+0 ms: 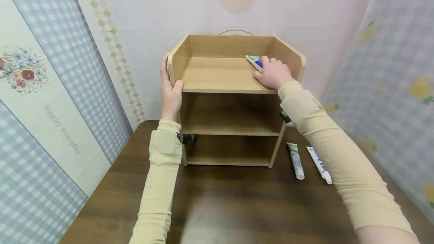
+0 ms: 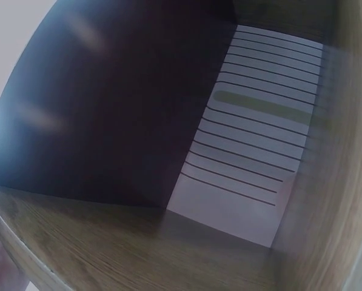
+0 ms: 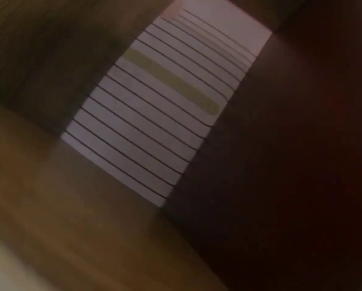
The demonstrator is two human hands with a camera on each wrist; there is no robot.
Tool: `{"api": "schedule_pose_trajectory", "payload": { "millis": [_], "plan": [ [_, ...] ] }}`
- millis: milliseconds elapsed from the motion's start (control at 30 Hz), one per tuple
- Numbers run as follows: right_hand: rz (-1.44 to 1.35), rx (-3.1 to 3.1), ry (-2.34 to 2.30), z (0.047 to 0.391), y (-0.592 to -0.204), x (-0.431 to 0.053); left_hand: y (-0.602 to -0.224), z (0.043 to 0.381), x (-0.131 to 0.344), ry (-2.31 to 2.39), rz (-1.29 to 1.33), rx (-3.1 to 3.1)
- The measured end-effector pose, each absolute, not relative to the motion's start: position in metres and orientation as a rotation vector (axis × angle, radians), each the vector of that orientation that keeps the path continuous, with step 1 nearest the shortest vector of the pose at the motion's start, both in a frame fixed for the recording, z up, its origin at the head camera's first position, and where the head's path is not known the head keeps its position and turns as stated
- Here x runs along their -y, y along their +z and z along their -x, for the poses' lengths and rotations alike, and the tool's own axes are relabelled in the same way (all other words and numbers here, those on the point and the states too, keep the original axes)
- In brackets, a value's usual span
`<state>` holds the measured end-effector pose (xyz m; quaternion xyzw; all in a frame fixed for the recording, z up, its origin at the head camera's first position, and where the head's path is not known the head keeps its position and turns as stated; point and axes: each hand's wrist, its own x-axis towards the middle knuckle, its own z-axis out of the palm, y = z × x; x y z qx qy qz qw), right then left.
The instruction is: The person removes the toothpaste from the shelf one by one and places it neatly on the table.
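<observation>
A wooden three-tier shelf point(image 1: 220, 74) stands upright on the table. My left hand point(image 1: 171, 91) grips its left side panel near the top, with the thumb at the front and fingers along the outer face. Over the top tier, toward the right, my right hand point(image 1: 275, 72) holds a toothpaste tube point(image 1: 255, 62) with green, white and blue markings. The tube's flat end points to the back left, and its other end is hidden under the hand. Neither hand shows clearly in the wrist views, which look into the shelf at wood boards point(image 2: 108, 242) and a pale lined strip point(image 3: 144, 109).
Two more toothpaste tubes lie on the dark wooden table point(image 1: 217, 206) to the right of the shelf: a green-and-white one point(image 1: 296, 161) and a blue-and-white one point(image 1: 318, 164), partly behind my right sleeve. Patterned curtains point(image 1: 51, 67) hang around the table.
</observation>
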<state>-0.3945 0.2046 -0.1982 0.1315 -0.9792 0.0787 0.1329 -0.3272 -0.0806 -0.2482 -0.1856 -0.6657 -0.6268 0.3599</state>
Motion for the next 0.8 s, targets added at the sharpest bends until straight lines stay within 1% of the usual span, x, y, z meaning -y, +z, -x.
{"api": "schedule_pose_trajectory", "payload": {
  "millis": [133, 467, 667, 800],
  "plan": [
    [-0.366, 2.802, 0.293, 0.398, -0.201, -0.203, -0.249, 0.328, 0.082, -1.626, 0.497, 1.678],
    [-0.444, 2.653, 0.431, 0.390, -0.207, -0.209, -0.259, 0.357, 0.088, -1.594, 0.540, 1.607],
    [-0.461, 2.567, 0.555, 0.383, -0.215, -0.211, -0.260, 0.361, 0.086, -1.584, 0.542, 1.583],
    [-0.467, 2.491, 0.612, 0.372, -0.221, -0.213, -0.257, 0.357, 0.084, -1.598, 0.530, 1.603]
  ]
}}
